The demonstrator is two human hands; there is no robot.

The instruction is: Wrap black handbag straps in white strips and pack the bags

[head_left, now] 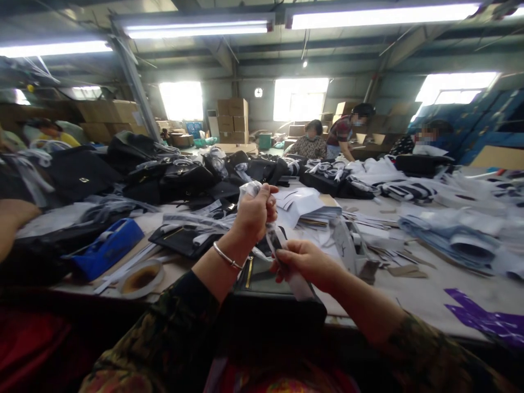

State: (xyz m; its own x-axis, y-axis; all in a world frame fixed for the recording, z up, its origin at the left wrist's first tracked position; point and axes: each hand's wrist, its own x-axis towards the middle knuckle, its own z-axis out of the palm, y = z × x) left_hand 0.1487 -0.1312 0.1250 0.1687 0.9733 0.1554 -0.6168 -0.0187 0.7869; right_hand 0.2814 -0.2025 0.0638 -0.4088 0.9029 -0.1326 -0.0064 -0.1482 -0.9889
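Observation:
My left hand (254,210) is raised and closed around the crumpled upper end of a white paper strip (273,236). My right hand (303,263) sits lower and pinches the same strip near its bottom end, so it runs taut between the two. A silver bangle rings my left wrist. Directly under both hands, at the table's front edge, stands a black handbag (266,305) with a gold zip line.
A blue tape dispenser (107,250) and a tape roll (141,277) lie at the left. Piles of black bags (176,177) and white wrapped straps cover the far table. Stacked papers (307,206) lie behind my hands. Three people (311,142) work at the back.

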